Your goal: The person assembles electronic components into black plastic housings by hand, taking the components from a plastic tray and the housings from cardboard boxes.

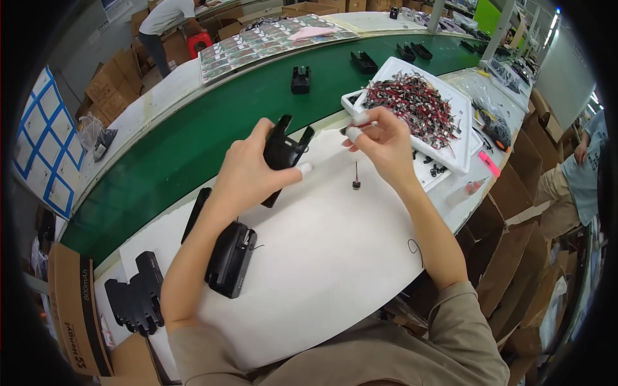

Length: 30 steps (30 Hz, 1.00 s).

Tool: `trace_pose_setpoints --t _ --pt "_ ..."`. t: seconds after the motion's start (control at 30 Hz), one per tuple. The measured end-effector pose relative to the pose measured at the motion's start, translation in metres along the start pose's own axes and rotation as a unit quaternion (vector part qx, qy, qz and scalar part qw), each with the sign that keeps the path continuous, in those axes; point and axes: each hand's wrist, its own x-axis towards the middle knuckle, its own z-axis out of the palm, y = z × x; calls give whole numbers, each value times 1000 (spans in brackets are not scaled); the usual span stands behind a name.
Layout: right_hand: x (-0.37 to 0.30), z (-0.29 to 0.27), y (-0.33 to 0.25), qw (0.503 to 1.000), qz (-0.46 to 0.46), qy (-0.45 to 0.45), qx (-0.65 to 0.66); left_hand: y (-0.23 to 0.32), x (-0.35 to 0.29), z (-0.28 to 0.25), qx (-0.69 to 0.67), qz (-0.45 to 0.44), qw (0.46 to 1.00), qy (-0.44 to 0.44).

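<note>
My left hand [248,164] grips a black plastic housing [283,151] with two prongs at its upper end, tilted above the white work surface. A white cover sits on that thumb. My right hand [380,141], with white covers on thumb and forefinger, pinches a small dark part with a reddish wire [367,125] just in front of a white foam tray [460,103]. Heaped in the tray are many small wired parts [412,103]. One small black part with a thin red wire [356,184] lies on the white sheet [322,257] between my forearms.
Black housings [232,260] lie by my left forearm, more [138,293] further left. Along the far side runs a green conveyor belt [193,128] carrying several black housings [300,80]. A pink marker [489,164] and cardboard boxes [508,257] are on the right. Two people are nearby.
</note>
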Motion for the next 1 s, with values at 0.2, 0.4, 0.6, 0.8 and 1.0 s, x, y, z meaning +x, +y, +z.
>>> trace_pose_setpoints --t 0.2,0.4,0.6,0.8,1.0 --pt "-24 33 -20 979 -151 -2 -137 -16 -2 21 -159 -19 985 -57" --pt "-26 46 -11 942 -185 11 -280 -10 -10 19 -285 -49 942 -169" --pt "-25 41 -8 954 -187 37 -232 -3 -11 15 -419 -148 865 -232" --pt "-27 42 -10 942 -192 24 -275 -11 -10 19 -426 -111 864 -244" --pt "-28 43 -10 918 -248 1 -309 -11 -11 14 -448 -79 851 -263"
